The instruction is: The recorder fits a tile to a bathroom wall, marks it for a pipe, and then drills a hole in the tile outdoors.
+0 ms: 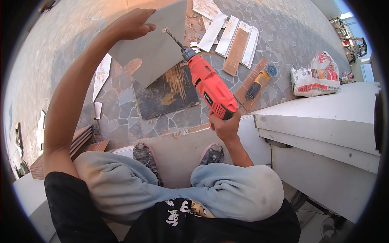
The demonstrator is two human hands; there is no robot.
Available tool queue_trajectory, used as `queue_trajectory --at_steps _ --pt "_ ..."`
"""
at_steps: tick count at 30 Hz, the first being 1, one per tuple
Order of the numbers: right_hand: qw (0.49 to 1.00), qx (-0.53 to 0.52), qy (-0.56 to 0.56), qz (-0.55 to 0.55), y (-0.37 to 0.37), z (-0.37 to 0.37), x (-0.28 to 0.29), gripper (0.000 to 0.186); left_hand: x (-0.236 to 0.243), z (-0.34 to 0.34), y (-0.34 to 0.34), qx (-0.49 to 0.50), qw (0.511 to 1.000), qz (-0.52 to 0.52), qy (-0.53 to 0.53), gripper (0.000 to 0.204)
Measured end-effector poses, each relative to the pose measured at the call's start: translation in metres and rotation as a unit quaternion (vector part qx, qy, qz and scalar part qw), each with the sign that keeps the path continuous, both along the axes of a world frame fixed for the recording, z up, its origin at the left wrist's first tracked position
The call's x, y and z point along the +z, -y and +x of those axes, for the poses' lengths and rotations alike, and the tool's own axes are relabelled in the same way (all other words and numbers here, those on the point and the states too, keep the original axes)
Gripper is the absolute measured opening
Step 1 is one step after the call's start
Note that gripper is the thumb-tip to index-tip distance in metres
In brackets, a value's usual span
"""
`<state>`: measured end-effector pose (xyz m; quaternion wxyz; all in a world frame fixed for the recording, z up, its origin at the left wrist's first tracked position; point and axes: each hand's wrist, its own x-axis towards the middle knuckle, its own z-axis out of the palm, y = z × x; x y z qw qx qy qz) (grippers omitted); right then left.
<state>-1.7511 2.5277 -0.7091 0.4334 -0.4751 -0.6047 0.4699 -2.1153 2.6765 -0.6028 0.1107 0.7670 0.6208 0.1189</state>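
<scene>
My right hand (227, 127) is wrapped round the handle of a red power drill (208, 83). The drill points away and to the left, and its long bit (174, 37) ends at a small pale spot on a grey tile (152, 54). Whether the tip touches the tile I cannot tell. At the tile's far left edge, my left hand (133, 25) grips it, thumb on the near face and the other fingers partly hidden. A rounded reddish-brown patch (135, 65) shows at the tile's lower left. Straw-coloured bristles (175, 81) stick out below it, over a dark board (156, 103).
White and brown tile strips (236, 50) lie beyond the drill. An angle grinder (259, 83) rests on a brown strip at right, near printed sacks (316, 81). A white ledge (316, 113) stands at my right; stacked brown tiles (81, 139) lean at left. Stone-patterned paving (121, 105) lies ahead.
</scene>
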Motion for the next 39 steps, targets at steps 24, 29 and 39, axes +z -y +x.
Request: queue_trajectory --at_steps 24,29,39 --pt "0.982 0.026 -0.131 -0.134 0.005 -0.012 0.015 0.03 0.0 -0.003 -0.003 0.006 1.0 -0.005 0.006 0.044" --pt "0.938 0.03 -0.239 -0.249 0.007 -0.017 0.034 0.034 -0.007 -0.006 -0.002 0.016 0.999 0.009 -0.037 0.046" --pt "0.966 0.026 -0.166 -0.199 -0.002 -0.01 0.042 0.036 -0.01 -0.007 -0.004 0.017 0.999 0.02 -0.027 0.047"
